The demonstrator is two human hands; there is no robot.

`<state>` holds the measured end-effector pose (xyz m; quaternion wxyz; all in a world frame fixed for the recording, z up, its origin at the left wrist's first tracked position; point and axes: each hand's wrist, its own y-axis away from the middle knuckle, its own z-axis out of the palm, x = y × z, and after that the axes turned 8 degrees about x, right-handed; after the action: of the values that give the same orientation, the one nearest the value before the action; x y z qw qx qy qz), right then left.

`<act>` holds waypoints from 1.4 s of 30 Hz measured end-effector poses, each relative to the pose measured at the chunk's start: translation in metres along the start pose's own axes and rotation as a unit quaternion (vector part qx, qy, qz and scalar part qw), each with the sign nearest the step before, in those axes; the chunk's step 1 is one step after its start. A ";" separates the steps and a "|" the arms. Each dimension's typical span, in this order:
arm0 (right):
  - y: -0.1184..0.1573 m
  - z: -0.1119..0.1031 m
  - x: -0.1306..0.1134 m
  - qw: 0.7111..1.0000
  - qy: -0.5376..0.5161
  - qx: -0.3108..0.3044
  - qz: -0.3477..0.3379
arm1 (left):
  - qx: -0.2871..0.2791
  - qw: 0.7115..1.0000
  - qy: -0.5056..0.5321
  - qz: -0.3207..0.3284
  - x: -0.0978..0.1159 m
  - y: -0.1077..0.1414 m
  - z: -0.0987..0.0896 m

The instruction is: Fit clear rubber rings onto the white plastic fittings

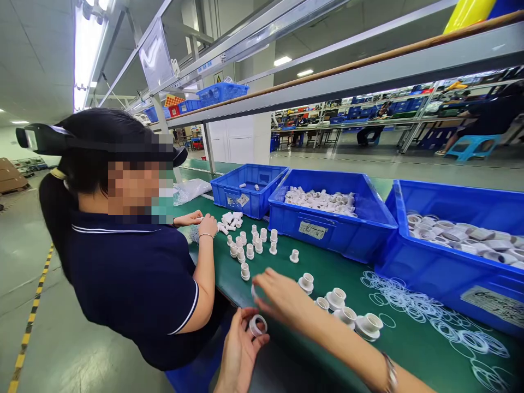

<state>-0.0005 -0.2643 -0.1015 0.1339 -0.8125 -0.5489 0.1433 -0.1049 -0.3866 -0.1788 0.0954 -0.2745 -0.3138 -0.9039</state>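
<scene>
My left hand (239,349) has its fingers wrapped round a short white plastic collar (258,326), its round opening facing up. Just above it, my right hand (282,295) is slightly blurred, its fingertips closed on a thin white ring-like piece (254,291) seen edge-on. Beyond my right forearm several flanged white fittings (336,298) stand upright on the green table. Smaller white fittings (250,251) are grouped further left. Many thin, translucent rings (409,299) lie loose to the right, in front of the bins.
Three blue bins line the back: one with a few pieces (229,199), one with small white parts (327,229), one with larger white rings (442,273). A co-worker (135,278) sits close on the left, both hands (207,225) near small white parts. A shelf (327,87) runs overhead.
</scene>
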 end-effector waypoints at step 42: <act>-0.107 0.044 0.092 0.995 0.084 -0.034 0.036 | -0.049 0.934 -0.282 0.215 0.106 -0.110 0.072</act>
<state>-0.0757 -0.1378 -0.1094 0.1465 -0.8451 -0.5104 0.0612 -0.1992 -0.2561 -0.1299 0.1813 -0.5835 -0.2162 -0.7615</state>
